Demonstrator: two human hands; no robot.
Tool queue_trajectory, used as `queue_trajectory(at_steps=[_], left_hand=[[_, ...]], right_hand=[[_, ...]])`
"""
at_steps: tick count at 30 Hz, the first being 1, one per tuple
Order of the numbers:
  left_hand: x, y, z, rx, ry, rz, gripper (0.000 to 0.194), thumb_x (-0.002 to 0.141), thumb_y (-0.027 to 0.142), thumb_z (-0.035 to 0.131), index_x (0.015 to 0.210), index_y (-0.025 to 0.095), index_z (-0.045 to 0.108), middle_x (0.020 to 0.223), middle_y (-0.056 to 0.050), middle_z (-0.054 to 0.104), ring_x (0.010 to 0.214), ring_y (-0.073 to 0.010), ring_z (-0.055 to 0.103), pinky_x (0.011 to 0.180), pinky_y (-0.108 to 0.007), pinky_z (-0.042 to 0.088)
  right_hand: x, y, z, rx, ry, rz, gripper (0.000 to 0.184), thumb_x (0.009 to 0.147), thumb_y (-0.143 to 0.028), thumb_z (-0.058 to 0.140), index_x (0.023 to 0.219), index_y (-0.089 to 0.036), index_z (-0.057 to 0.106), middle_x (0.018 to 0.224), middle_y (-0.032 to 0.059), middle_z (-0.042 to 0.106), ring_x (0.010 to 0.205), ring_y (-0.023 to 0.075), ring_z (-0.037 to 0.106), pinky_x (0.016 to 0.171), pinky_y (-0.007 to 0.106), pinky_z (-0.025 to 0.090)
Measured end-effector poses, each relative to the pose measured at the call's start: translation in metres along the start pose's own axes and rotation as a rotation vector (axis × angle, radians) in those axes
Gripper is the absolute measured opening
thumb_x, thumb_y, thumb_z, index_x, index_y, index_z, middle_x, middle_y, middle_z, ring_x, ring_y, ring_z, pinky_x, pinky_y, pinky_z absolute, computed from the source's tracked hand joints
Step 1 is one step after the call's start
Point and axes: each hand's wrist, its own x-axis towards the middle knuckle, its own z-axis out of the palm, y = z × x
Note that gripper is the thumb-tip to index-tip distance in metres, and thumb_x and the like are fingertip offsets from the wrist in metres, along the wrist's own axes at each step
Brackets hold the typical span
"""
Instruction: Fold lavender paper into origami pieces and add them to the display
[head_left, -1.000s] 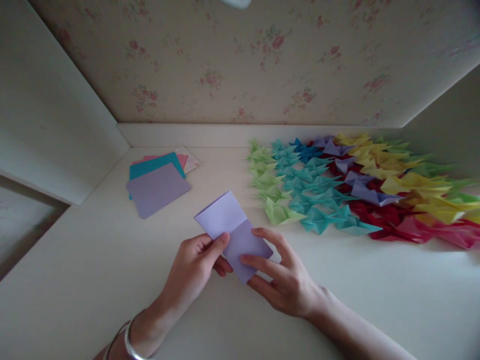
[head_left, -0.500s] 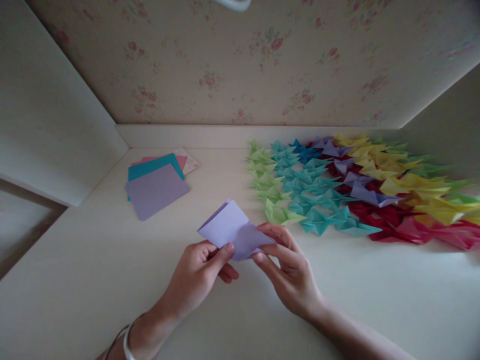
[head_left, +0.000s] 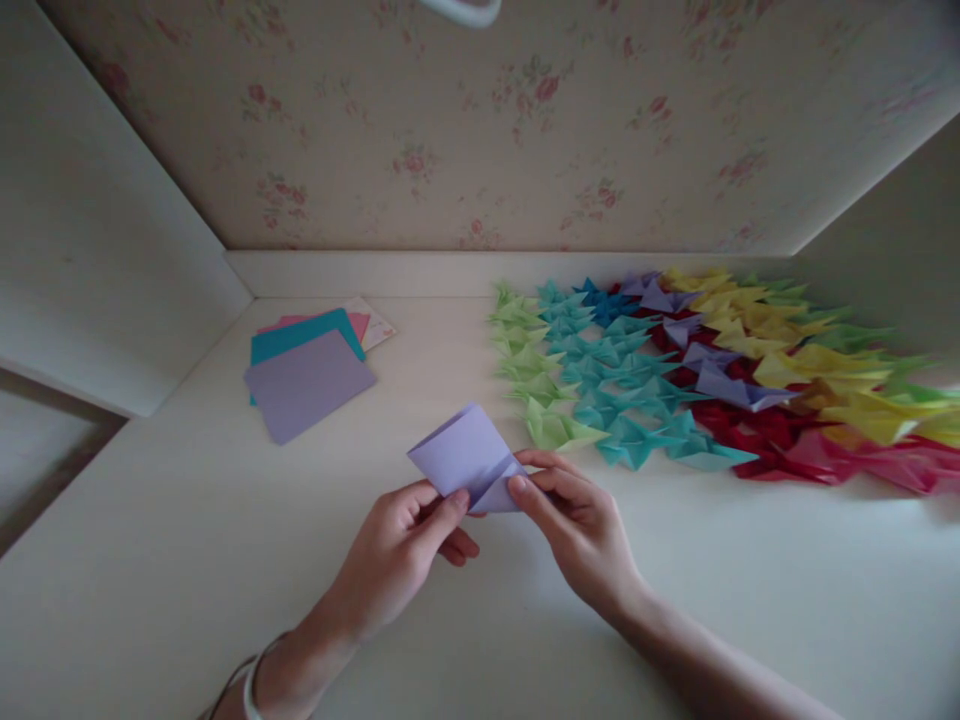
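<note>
A folded sheet of lilac origami paper is held above the white tabletop between both hands. Its lower right corner is turned over into a small triangular flap. My left hand pinches the paper's lower edge, thumb on top and the other fingers underneath. At the right corner my right hand grips the flap, with its thumb pressed on the front and its fingers behind. Part of the paper's underside is hidden by the fingers.
A lilac sheet lies over a teal sheet and pink ones at the back left. Rows of folded paper cranes in green, turquoise, purple, yellow and red fill the right side. A floral-papered wall rises behind the white table.
The paper's right corner, which stuck out to the right, is now folded over toward the middle. My right thumb has moved onto the fold. My left hand keeps its grip.
</note>
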Motion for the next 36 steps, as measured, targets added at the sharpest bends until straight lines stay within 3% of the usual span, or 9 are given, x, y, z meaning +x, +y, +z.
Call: queue_trajectory(at_steps=[2,6,15,22,29,36], left_hand=[[-0.0010,0.0002,0.0011,-0.003,0.019,0.051,0.027,0.092,0.042,0.061,0.089,0.016,0.066,0.069,-0.004,0.074,0.065,-0.0177,0.071,0.060,-0.025,0.057],[-0.0027,-0.0020,0.0018,0.022,0.034,0.124,0.027,0.087,0.040,0.067,0.101,0.017,0.061,0.086,-0.005,0.077,0.076,-0.0200,0.073,0.067,-0.028,0.059],[0.0013,-0.0068,-0.0019,0.141,0.054,0.083,0.027,0.085,0.042,0.068,0.079,0.016,0.071,0.074,-0.006,0.078,0.071,-0.0204,0.074,0.065,-0.025,0.057],[0.0002,-0.0051,0.0019,0.081,0.084,0.045,0.026,0.082,0.041,0.071,0.075,0.017,0.070,0.070,-0.006,0.078,0.069,-0.0203,0.075,0.062,-0.024,0.058],[-0.0015,-0.0033,0.0011,0.092,0.092,0.050,0.025,0.083,0.040,0.071,0.075,0.016,0.070,0.069,-0.006,0.078,0.067,-0.0194,0.075,0.061,-0.023,0.058],[0.0001,-0.0052,0.0028,0.126,-0.057,-0.039,0.032,0.085,0.044,0.067,0.081,0.013,0.076,0.074,-0.009,0.080,0.068,-0.0213,0.076,0.063,-0.026,0.060]], right_hand=[[-0.0007,-0.0001,0.0002,0.020,0.004,0.008,0.022,0.089,-0.032,0.067,0.072,-0.019,0.073,0.088,0.0059,0.072,0.079,0.0175,0.066,0.069,0.026,0.049],[-0.0025,0.0008,0.0004,0.055,-0.009,0.057,0.021,0.089,-0.033,0.067,0.074,-0.019,0.073,0.084,0.0049,0.074,0.075,0.0174,0.065,0.067,0.026,0.048],[-0.0061,0.0029,0.0018,0.117,-0.008,0.201,0.023,0.086,-0.039,0.069,0.077,-0.019,0.073,0.077,0.0049,0.074,0.068,0.0178,0.061,0.062,0.028,0.047],[-0.0049,-0.0001,0.0066,0.239,0.044,0.247,0.026,0.079,-0.040,0.076,0.073,-0.019,0.063,0.065,-0.0002,0.063,0.058,0.0124,0.053,0.053,0.023,0.040],[-0.0033,-0.0006,0.0069,0.314,0.037,0.282,0.033,0.077,-0.044,0.078,0.088,-0.020,0.058,0.060,-0.0023,0.063,0.054,0.0113,0.050,0.050,0.022,0.034],[-0.0055,-0.0009,0.0047,0.303,-0.016,0.298,0.029,0.080,-0.044,0.075,0.088,-0.020,0.059,0.063,-0.0014,0.063,0.057,0.0129,0.052,0.052,0.024,0.036]])
